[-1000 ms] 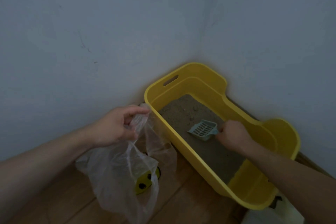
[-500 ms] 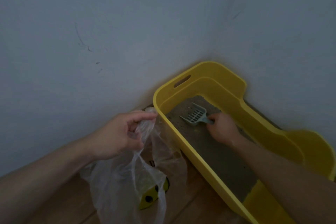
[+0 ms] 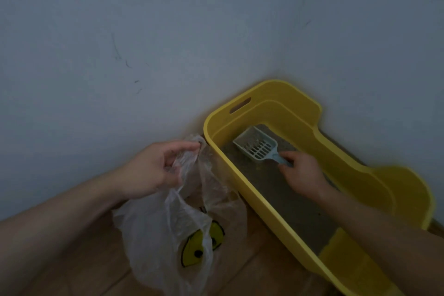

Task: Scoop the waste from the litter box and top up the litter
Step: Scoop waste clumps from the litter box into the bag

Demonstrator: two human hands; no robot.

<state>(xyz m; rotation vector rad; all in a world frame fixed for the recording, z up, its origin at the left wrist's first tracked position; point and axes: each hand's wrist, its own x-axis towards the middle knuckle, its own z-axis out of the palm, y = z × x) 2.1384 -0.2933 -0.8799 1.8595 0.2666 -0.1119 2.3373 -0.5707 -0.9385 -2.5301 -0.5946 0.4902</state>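
So waste can likely be tipped in, a bag [image 3: 168,228] is pinched open by the left hand [image 3: 153,170], the scoop [image 3: 257,147] gripped by the right hand [image 3: 303,173]

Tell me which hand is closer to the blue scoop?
Right. The right hand grips the scoop by its handle inside the litter box; the left hand holds the plastic bag outside it.

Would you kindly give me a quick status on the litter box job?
Left hand grips plastic bag beside litter box. Right hand holds scoop at the box's far end. Nothing blocking.
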